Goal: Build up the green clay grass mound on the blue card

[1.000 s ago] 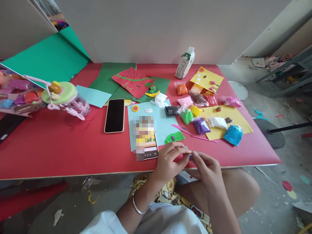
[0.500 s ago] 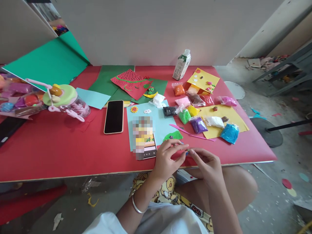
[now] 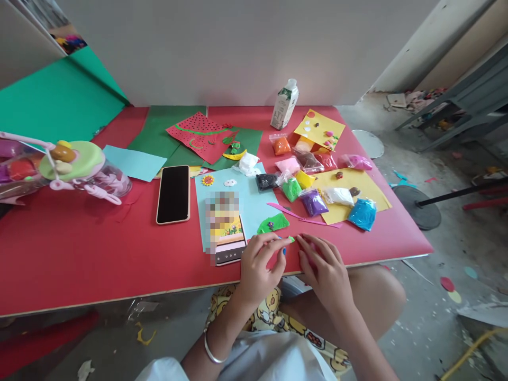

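My left hand (image 3: 260, 264) is over the table's front edge, with a small green clay piece (image 3: 291, 239) at its index fingertip. Its thumb is apart from that finger, with a blue spot at the tip. Just right of the green piece, my right hand (image 3: 327, 267) has its fingers spread and nothing visible in them. A flat green clay shape (image 3: 273, 224) with a small purple flower lies behind my left hand, on the edge of the light blue sheet (image 3: 254, 198). That sheet also bears a sunflower (image 3: 208, 180), a white cloud (image 3: 230, 182) and a lit phone (image 3: 230, 248).
Bagged clay, including purple (image 3: 313, 203) and blue (image 3: 362, 214), lies at the right. Pink tools (image 3: 283, 210) rest before it. A carton (image 3: 284, 104) stands at the back. Left are a dark phone (image 3: 173, 194) and a lidded container (image 3: 73, 161).
My fingers have moved apart from their pinch, and the green piece now shows at my left index fingertip. The whole view has shifted, so the table's objects appear further left.
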A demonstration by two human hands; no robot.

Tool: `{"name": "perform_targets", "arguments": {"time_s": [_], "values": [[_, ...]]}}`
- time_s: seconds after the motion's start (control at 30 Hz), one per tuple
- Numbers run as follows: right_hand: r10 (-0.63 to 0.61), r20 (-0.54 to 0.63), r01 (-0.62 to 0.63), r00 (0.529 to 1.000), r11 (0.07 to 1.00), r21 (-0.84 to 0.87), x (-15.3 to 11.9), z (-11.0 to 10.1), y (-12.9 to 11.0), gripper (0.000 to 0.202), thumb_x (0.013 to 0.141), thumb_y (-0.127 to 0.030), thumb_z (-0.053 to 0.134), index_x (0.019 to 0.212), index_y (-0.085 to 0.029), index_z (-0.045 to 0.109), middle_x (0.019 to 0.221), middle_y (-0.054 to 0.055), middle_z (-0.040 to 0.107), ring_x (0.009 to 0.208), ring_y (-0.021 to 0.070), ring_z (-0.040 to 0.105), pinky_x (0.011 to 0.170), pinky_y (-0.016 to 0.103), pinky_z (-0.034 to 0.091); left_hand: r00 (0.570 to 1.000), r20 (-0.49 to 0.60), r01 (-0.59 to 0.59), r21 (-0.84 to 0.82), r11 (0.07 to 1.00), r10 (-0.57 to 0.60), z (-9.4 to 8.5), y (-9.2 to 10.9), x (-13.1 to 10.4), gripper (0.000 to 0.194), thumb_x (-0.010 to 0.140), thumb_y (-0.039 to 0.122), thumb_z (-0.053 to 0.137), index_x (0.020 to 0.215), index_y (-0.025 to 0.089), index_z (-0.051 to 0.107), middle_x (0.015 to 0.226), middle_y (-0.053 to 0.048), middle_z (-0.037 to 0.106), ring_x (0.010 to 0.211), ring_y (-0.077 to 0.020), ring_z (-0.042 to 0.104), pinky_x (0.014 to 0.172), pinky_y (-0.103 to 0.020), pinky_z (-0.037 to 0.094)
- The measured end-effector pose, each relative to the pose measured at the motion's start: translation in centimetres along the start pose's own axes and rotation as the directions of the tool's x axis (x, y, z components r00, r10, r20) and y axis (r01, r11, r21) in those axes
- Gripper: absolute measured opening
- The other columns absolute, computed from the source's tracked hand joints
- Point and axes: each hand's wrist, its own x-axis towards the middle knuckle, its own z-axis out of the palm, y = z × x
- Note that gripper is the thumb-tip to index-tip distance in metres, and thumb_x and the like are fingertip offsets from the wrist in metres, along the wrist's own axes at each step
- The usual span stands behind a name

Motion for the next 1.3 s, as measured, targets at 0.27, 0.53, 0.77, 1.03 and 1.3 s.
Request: {"name": "perform_targets", "arguments": {"time_s": [0.27,0.53,0.77,1.03,1.3], "values": [[0.017,0.126,0.001,0.992,0.990,-0.138,-0.5,-0.7,-0.4,0.044,0.095,-0.031,0.051,0.137,-0.019,0.052,0.134,0.012,0.057,0.118,0.0286,0.052,0.100,0.046,0.048,0.988,0.015,-0.149,0.263,0.953,0.151,-2.4,-0.5,-1.7,0.034,0.081,0.001,0.056,0.109,0.019,0.063,0.094,-0.006,0.065,0.090,-0.0164,0.061,0.083,-0.030,0.052],[0.107,0.153,-0.055,0.982,0.949,-0.311,-0.4,0.2,-1.3,0.054,0.097,-0.041,0.043,0.143,-0.013,0.043,0.145,0.014,0.048,0.126,0.0359,0.043,0.105,0.057,0.037,0.984,-0.064,-0.118,0.456,0.882,0.165,-4.8,-2.5,-0.4,0.036,0.079,-0.001,0.057,0.109,0.019,0.064,0.095,-0.007,0.063,0.093,-0.0198,0.059,0.085,-0.035,0.051],[0.130,0.217,-0.052,0.967,0.942,-0.333,-1.3,-0.5,-2.3,0.062,0.097,-0.045,0.040,0.151,-0.019,0.028,0.150,0.014,0.041,0.131,0.0368,0.039,0.108,0.060,0.030,0.986,-0.018,-0.135,0.504,0.853,0.166,-4.6,-2.6,-0.8,0.037,0.079,0.001,0.057,0.110,0.019,0.063,0.096,-0.008,0.064,0.095,-0.0213,0.059,0.088,-0.038,0.049],[0.113,0.151,-0.053,0.982,0.934,-0.354,-0.5,0.2,-2.1,0.057,0.095,-0.047,0.044,0.145,-0.021,0.040,0.145,0.016,0.047,0.124,0.0405,0.045,0.102,0.065,0.035,0.978,0.055,-0.202,0.506,0.839,0.202,-4.5,-2.1,-0.7,0.033,0.080,0.002,0.055,0.105,0.020,0.065,0.093,-0.006,0.068,0.095,-0.0208,0.060,0.089,-0.036,0.047],[0.049,0.130,-0.009,0.990,0.955,-0.296,-0.4,-0.9,-2.1,0.043,0.094,-0.036,0.050,0.136,-0.024,0.052,0.138,0.010,0.057,0.120,0.0351,0.052,0.105,0.059,0.036,0.977,0.103,-0.215,0.486,0.847,0.189,-4.5,-2.0,-0.9,0.030,0.081,0.003,0.053,0.103,0.019,0.064,0.094,-0.006,0.068,0.094,-0.0214,0.060,0.088,-0.037,0.048]]}}
